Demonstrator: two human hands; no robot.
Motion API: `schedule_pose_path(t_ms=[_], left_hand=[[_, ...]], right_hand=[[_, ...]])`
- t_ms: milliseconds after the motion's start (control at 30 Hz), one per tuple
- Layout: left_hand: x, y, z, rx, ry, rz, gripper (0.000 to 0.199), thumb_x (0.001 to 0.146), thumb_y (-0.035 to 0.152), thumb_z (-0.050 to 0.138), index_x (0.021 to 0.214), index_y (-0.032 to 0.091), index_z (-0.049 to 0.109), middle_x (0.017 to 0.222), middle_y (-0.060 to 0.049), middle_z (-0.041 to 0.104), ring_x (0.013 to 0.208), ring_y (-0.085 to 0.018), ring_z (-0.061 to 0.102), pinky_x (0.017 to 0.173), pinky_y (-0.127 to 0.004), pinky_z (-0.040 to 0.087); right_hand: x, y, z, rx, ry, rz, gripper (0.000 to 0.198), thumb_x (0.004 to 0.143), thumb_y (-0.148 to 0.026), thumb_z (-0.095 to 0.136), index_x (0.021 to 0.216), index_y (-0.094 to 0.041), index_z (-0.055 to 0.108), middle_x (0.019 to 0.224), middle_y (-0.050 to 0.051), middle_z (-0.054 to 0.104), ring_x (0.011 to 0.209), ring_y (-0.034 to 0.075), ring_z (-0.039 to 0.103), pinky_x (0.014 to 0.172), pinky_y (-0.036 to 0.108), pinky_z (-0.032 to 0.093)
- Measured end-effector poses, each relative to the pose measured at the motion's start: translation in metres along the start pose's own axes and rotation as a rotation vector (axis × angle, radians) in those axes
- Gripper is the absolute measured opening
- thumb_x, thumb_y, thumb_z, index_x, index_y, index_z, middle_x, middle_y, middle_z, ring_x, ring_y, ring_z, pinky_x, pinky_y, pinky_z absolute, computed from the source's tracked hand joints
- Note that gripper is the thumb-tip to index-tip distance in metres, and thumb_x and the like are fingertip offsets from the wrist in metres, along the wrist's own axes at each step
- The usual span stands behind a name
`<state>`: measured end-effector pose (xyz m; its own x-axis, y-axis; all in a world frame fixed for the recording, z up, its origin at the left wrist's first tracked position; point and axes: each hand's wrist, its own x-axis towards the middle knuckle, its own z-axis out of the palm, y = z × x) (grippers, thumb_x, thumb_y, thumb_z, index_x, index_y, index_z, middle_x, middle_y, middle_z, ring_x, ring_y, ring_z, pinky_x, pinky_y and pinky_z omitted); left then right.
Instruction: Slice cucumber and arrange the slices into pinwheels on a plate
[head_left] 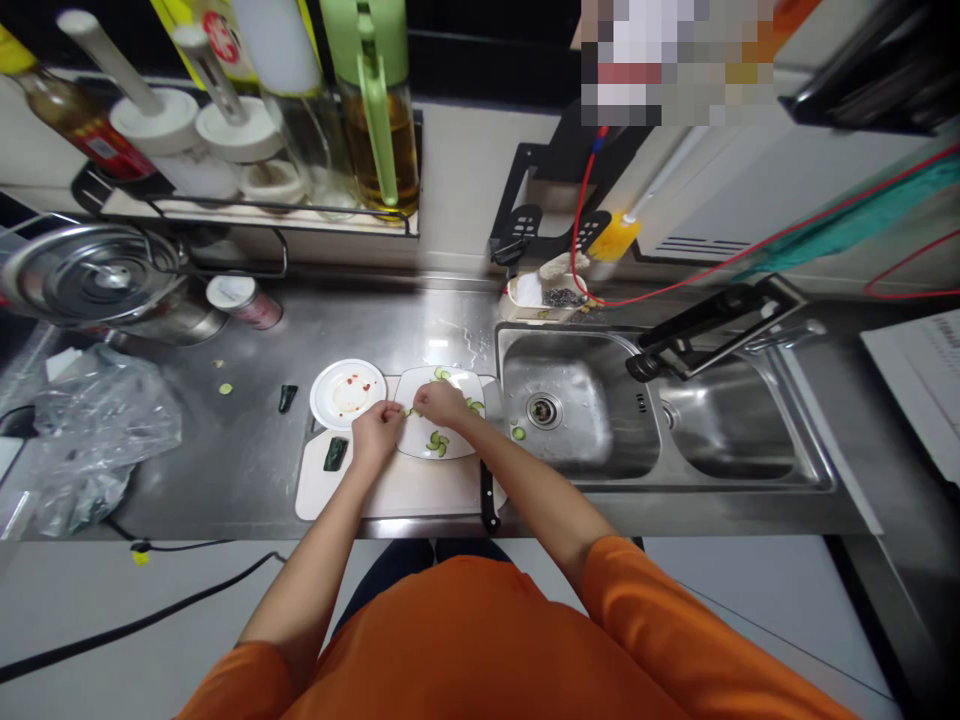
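Cucumber slice [410, 411] right at the centre of the action: a thin green piece pinched between both hands at the nine o'clock rim of the square plate [469, 382]. The left hand [377, 428] has its fingertips closed on one end of it, the right hand [441, 402] closes on the other from across the plate, so the two hands meet almost knuckle to knuckle. The fingers are too small here to tell how firm the grip is.

My read is that slices are being laid into a pattern. Doing it well likely means a light pinch, setting each piece flat, and matching it to the fan [438, 443] of slices sitting at six o'clock on the same plate.

Counting now. Plates: two, the square one and a round plate [346, 396] with red smears just beside it at nine o'clock. Both rest on one pale cutting board [405, 488]. Slice groups on the square plate: the fan, one at twelve o'clock, one at three, plus the piece in hand. Stray slices: one [518, 433] at the sink's edge, one [225, 388] well off at nine o'clock on the steel counter. Dark green cucumber ends: two, one [336, 453] on the board, one [287, 397] on the counter. One knife [488, 498] at the board's four o'clock edge. Sink basins [581, 400]: two, out at three o'clock.
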<state>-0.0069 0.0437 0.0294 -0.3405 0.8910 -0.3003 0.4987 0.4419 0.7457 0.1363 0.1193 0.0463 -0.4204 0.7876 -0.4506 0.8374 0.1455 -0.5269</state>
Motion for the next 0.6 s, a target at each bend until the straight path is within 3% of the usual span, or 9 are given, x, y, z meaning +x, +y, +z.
schedule_pose_path(t_ms=[167, 600], left_hand=[[0.003, 0.001, 0.004, 0.14, 0.009, 0.056, 0.02, 0.074, 0.027, 0.055, 0.086, 0.019, 0.068, 0.076, -0.003, 0.069, 0.069, -0.016, 0.06, 0.069, -0.026, 0.042], [0.006, -0.004, 0.007, 0.303, -0.005, 0.091, 0.023, 0.077, 0.025, 0.052, 0.093, 0.018, 0.067, 0.085, -0.008, 0.069, 0.076, -0.019, 0.061, 0.072, -0.029, 0.042]], right_hand=[[0.008, -0.007, 0.005, -0.143, 0.002, 0.024, 0.022, 0.081, -0.018, 0.048, 0.087, -0.022, 0.07, 0.094, 0.006, 0.068, 0.101, 0.024, 0.051, 0.082, 0.035, 0.039], [0.011, -0.01, 0.009, -0.251, 0.006, -0.045, 0.024, 0.086, -0.018, 0.047, 0.093, -0.022, 0.069, 0.092, 0.01, 0.068, 0.106, 0.028, 0.048, 0.084, 0.04, 0.035]])
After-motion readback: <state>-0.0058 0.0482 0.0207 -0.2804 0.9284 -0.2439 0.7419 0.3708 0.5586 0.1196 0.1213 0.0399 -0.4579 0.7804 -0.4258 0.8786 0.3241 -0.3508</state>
